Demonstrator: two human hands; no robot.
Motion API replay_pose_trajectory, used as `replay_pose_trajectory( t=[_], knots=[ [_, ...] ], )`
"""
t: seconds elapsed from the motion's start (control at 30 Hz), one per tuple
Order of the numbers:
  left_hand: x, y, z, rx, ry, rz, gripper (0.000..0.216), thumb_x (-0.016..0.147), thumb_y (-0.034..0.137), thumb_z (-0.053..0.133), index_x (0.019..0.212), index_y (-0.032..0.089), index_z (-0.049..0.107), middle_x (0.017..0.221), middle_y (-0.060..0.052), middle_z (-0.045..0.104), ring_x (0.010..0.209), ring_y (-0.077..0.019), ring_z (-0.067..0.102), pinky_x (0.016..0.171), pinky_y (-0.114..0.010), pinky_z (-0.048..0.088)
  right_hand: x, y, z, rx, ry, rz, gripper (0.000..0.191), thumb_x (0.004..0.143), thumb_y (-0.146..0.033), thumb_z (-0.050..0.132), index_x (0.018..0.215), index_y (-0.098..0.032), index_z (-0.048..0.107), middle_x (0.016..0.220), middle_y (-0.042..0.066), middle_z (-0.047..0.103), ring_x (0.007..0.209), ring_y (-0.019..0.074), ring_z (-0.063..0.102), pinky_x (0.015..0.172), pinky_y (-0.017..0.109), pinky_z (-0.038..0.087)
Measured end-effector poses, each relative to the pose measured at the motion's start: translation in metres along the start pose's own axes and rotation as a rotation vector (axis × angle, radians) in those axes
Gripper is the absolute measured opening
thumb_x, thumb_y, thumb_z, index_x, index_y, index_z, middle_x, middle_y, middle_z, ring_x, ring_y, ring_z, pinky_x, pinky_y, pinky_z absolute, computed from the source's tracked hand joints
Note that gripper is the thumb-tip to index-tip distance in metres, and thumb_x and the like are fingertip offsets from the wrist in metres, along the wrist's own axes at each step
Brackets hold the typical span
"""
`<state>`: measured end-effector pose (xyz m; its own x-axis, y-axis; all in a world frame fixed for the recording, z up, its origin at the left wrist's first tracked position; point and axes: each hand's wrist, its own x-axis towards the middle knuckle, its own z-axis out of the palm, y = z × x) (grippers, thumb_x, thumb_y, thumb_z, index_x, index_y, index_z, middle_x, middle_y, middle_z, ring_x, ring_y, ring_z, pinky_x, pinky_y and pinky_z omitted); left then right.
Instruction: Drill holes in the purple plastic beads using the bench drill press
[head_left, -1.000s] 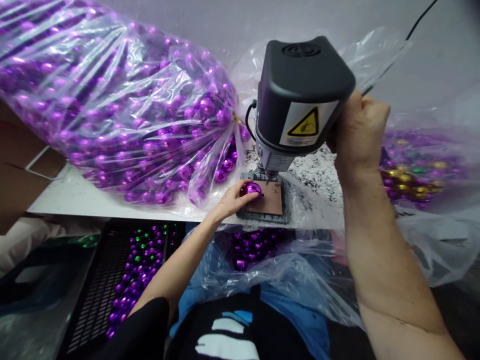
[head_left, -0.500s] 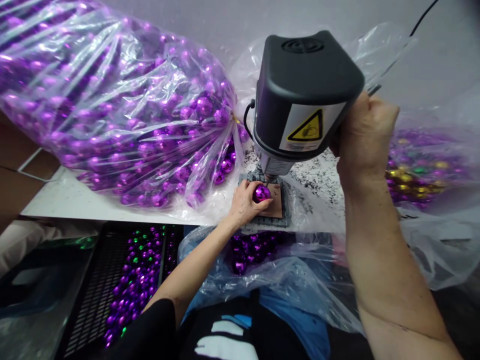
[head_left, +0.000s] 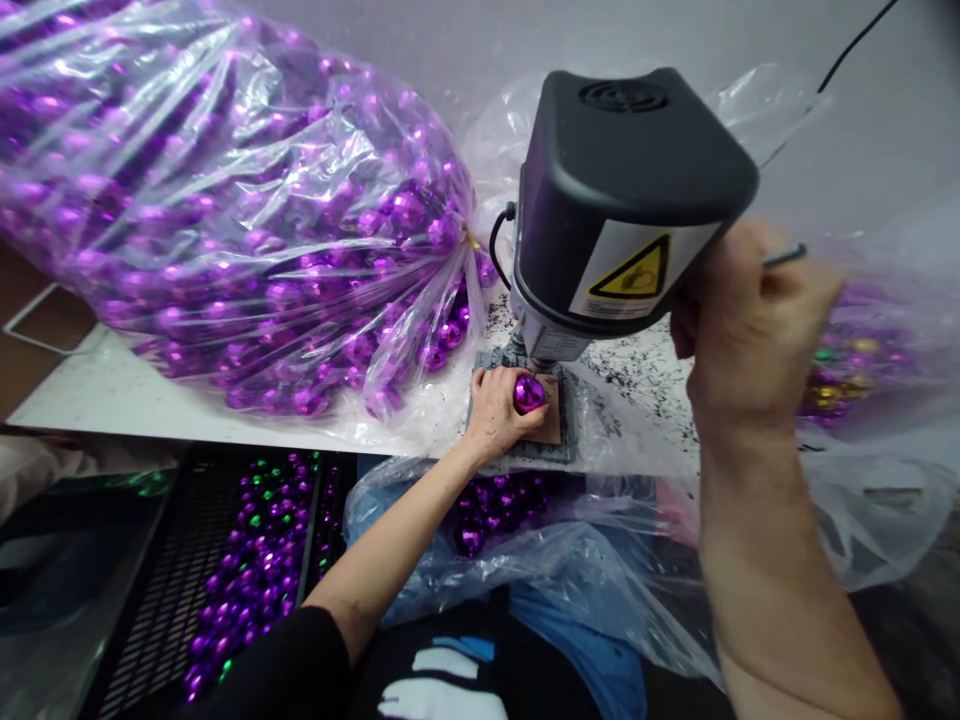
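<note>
A shiny purple faceted ball [head_left: 529, 393] is held between the thumb and fingers of my left hand [head_left: 499, 408]. It rests on a small brown wooden board [head_left: 550, 424] on the grey base [head_left: 568, 440] of a bench drill press [head_left: 637, 190]. The press's black motor housing bears a yellow warning label and rises above the ball. My right hand [head_left: 757, 320], blurred by motion, is closed round the feed handle [head_left: 785, 256] at the machine's right side. The drill tip above the ball is hard to make out.
A large tied clear bag [head_left: 300, 240] of purple balls covers the table's left. Dark shavings [head_left: 634, 360] litter the white tabletop. An open plastic bag [head_left: 570, 560] with purple balls hangs at my lap. A black crate [head_left: 142, 600] holds purple and green balls; another bag [head_left: 862, 350] lies right.
My right hand has moved right and slightly down in view, with the handle tip turned lower. My left hand still holds the ball on the board, its fingers slightly shifted.
</note>
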<state>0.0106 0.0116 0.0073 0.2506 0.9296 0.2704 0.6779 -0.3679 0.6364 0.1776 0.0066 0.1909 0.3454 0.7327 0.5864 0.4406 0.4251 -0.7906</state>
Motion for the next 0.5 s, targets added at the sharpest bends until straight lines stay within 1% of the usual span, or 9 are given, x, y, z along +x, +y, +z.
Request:
replay_pose_trajectory(
  t=[0.03,0.13,0.2,0.27,0.4,0.5],
  knots=[
    [0.000,0.000,0.000,0.000,0.001,0.000,0.041,0.078,0.031,0.085,0.112,0.023,0.062,0.110,-0.005,0.069,0.112,-0.0278,0.061,0.112,-0.047,0.035,-0.010,0.000,-0.003,-0.031,0.010,-0.028,0.041,0.098,-0.039,0.053,0.065,-0.018,0.039,0.061,-0.004,0.038,0.054,0.0025,0.039,0.051,0.019,0.030],
    [0.000,0.001,0.000,0.001,-0.003,-0.004,0.039,0.079,0.031,0.084,0.110,0.022,0.062,0.109,-0.005,0.068,0.111,-0.0277,0.061,0.111,-0.046,0.035,-0.040,0.004,-0.009,-0.132,0.039,-0.088,0.032,0.098,-0.036,0.052,0.073,-0.017,0.055,0.063,-0.004,0.050,0.054,0.0045,0.044,0.052,0.023,0.031],
    [0.000,0.001,0.000,0.000,-0.004,-0.008,0.039,0.079,0.031,0.084,0.110,0.022,0.062,0.109,-0.005,0.068,0.111,-0.0279,0.061,0.112,-0.046,0.035,-0.057,0.011,-0.010,-0.175,0.049,-0.101,0.028,0.098,-0.036,0.052,0.079,-0.018,0.062,0.063,-0.004,0.051,0.052,0.0056,0.046,0.051,0.026,0.030],
    [-0.001,0.001,0.000,-0.002,-0.001,-0.009,0.039,0.079,0.031,0.084,0.111,0.022,0.062,0.108,-0.005,0.068,0.111,-0.0281,0.061,0.112,-0.046,0.035,-0.069,0.021,-0.010,-0.182,0.068,-0.129,0.025,0.098,-0.035,0.052,0.084,-0.019,0.066,0.065,-0.004,0.050,0.051,0.0062,0.047,0.052,0.028,0.030],
    [-0.001,0.002,0.000,-0.003,0.003,-0.009,0.040,0.079,0.031,0.084,0.112,0.022,0.062,0.108,-0.006,0.068,0.110,-0.0284,0.061,0.111,-0.046,0.036,-0.081,0.039,-0.004,-0.166,0.112,-0.227,0.017,0.096,-0.030,0.054,0.090,-0.023,0.068,0.078,-0.002,0.060,0.057,0.0091,0.055,0.059,0.031,0.044],
    [-0.001,0.002,0.000,0.004,-0.002,-0.014,0.042,0.078,0.032,0.085,0.111,0.022,0.062,0.108,-0.006,0.068,0.110,-0.0286,0.060,0.110,-0.046,0.038,-0.083,0.048,0.000,-0.152,0.150,-0.262,0.016,0.095,-0.027,0.052,0.093,-0.028,0.068,0.085,0.000,0.063,0.066,0.0139,0.063,0.067,0.036,0.052]
  ],
)
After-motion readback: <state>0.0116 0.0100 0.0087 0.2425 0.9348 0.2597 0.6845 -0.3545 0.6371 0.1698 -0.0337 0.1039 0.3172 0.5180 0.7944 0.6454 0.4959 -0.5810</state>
